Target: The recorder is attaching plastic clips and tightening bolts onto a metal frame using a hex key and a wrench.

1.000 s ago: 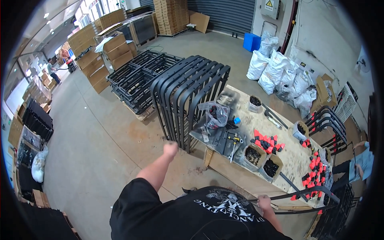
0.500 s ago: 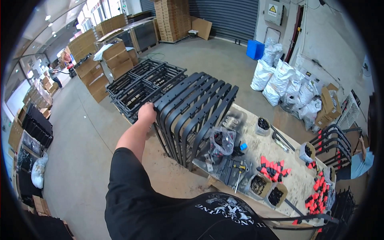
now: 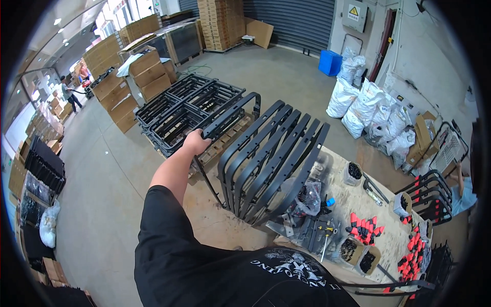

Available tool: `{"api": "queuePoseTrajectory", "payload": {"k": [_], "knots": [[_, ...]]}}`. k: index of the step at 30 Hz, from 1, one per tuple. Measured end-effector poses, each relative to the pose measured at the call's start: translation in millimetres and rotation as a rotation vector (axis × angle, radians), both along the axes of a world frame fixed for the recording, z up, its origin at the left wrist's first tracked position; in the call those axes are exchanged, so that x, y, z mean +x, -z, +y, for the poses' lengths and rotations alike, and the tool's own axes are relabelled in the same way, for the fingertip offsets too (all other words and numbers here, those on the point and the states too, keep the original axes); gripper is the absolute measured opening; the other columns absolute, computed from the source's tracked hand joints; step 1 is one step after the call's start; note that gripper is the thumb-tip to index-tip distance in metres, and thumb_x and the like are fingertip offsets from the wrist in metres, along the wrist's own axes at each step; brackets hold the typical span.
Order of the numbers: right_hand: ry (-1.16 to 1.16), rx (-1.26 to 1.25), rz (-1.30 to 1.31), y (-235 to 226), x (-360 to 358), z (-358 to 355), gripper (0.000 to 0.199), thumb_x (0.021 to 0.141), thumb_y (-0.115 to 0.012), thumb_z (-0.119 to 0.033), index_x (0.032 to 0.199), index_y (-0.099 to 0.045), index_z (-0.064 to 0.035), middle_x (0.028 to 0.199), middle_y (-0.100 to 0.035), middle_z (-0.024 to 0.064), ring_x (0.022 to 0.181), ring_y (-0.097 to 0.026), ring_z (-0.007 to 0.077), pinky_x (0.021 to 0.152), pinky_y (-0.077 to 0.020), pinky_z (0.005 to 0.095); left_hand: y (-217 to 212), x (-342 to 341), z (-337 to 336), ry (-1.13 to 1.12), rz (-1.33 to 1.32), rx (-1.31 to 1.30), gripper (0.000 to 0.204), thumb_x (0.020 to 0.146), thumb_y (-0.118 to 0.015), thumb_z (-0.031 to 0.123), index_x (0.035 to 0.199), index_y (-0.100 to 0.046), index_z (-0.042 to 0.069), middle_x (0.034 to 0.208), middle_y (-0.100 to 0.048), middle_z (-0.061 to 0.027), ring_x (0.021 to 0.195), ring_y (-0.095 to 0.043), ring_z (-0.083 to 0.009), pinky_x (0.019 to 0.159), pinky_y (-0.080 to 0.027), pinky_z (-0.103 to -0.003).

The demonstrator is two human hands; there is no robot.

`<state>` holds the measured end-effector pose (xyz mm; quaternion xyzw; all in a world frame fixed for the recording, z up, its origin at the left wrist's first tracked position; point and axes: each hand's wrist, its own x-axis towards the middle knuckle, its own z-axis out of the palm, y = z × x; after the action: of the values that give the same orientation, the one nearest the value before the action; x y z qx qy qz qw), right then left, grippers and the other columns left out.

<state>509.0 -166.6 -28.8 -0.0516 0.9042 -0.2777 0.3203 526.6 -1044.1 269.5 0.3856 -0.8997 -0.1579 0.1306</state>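
Note:
My left hand (image 3: 196, 143) is closed around the bent corner of a black metal frame (image 3: 229, 113), a tube with rounded corners and small holes. This frame stands apart from a row of similar black frames (image 3: 273, 148), which lean close together on the floor beside the workbench. Beyond my hand, a stack of flat black metal racks (image 3: 176, 110) lies on a wooden pallet (image 3: 232, 140). My right hand is out of view. At the lower right, a curved black bar (image 3: 378, 286) juts out past my torso.
On the workbench (image 3: 332, 197) are red plastic pieces (image 3: 364, 228), tubs of black parts (image 3: 353, 174), a clear plastic bag (image 3: 308, 197) and a yellow-handled screwdriver (image 3: 326, 240). White sacks (image 3: 340, 97) line the right wall. A person's sleeve (image 3: 462, 197) shows at the far right.
My left hand has drawn the end frame away from the row, leaving a gap. The other frames now lean further to the right, and the view has shifted slightly.

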Motion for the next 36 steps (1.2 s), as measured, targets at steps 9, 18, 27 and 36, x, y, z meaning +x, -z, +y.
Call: {"api": "queuePoseTrajectory", "payload": {"k": [9,18,27,36], "knots": [[0.036,0.208,-0.026,-62.4,82.1,-89.0,0.042,0.091,-0.059,-0.041,0.100,-0.075,-0.0029,0.101,-0.074,0.0192,0.095,-0.071,0.0314,0.085,-0.0538,0.0445,23.5,59.5,-78.8,0.053,0.188,0.153,0.045,0.075,-0.079,0.029,0.107,-0.070,-0.002,0.088,-0.073,-0.0198,0.080,-0.071,-0.0309,0.075,-0.055,-0.040],[0.083,0.168,-0.022,-54.1,94.5,-98.8,0.038,0.089,-0.061,-0.037,0.103,-0.075,-0.0050,0.096,-0.074,0.0185,0.090,-0.073,0.0319,0.082,-0.0549,0.0452,52.2,268.4,-3.7,-0.220,0.319,0.206,0.035,0.076,-0.076,0.022,0.100,-0.069,-0.003,0.070,-0.065,-0.0101,0.061,-0.059,-0.0182,0.060,-0.048,-0.036],[-0.566,0.092,0.260,50.5,91.3,54.5,0.031,0.087,-0.067,-0.031,0.089,-0.072,-0.0008,0.085,-0.073,0.0198,0.079,-0.072,0.0323,0.069,-0.0545,0.0441,143.1,391.3,301.7,-0.500,0.612,0.985,0.020,0.084,-0.070,0.012,0.070,-0.056,0.007,0.060,-0.054,-0.0034,0.047,-0.050,-0.0158,0.046,-0.041,-0.033],[-0.249,-0.222,-0.118,-71.2,110.9,-25.1,0.046,0.087,-0.073,-0.032,0.112,-0.068,0.0055,0.099,-0.073,0.0218,0.089,-0.072,0.0314,0.076,-0.0557,0.0408,100.4,336.4,524.2,-0.619,0.972,1.094,0.030,0.092,-0.064,0.013,0.067,-0.050,0.007,0.058,-0.048,-0.0032,0.047,-0.048,-0.0173,0.046,-0.038,-0.035]]}}
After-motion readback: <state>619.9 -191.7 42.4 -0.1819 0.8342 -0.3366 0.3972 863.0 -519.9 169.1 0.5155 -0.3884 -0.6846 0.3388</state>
